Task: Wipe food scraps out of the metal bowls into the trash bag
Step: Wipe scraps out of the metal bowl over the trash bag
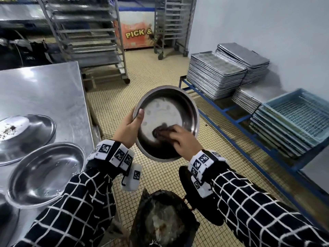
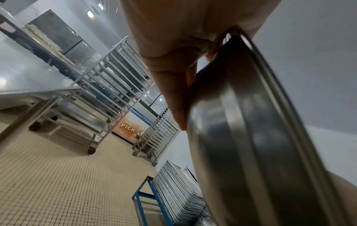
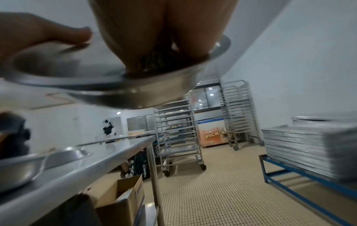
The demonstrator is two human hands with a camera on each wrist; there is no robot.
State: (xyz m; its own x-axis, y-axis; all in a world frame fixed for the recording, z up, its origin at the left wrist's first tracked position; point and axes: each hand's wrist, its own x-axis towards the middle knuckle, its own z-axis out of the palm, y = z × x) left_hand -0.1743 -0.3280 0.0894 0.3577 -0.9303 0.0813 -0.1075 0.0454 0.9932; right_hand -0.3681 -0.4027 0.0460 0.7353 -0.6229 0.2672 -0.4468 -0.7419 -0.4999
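Leftmost, on the steel table [image 1: 44,90], two more metal bowls wait: a far bowl [image 1: 33,136] with a speckle of scraps on its flat base, apparently upside down, and a near bowl [image 1: 46,173] that sits open and looks clean from here. Moving right, the left hand [image 1: 129,130] grips the rim of the held bowl [image 1: 167,122], thumb hooked over the inside edge and fingers curled behind, as the left wrist view confirms. That bowl is off the table, over the tiled floor, tilted so its opening faces back toward the person and its low edge hangs nearest the body. Right of that, the right hand [image 1: 185,141] is curled down on a dark wad [image 1: 162,131], a rag or scourer, I cannot tell which, pressed against the lower inside wall of the bowl. Key relation: the trash bag [image 1: 163,221] sits below and closer to the person than the bowl, mouth open upward, roughly in line under the low rim, so a wipe dragged down and toward the body should push scraps over that edge into it. My read is mid-wipe on this bowl, interior mostly clear. Far right, stacked baking trays [image 1: 215,75] and blue crates [image 1: 295,120] sit on a blue frame, well apart.
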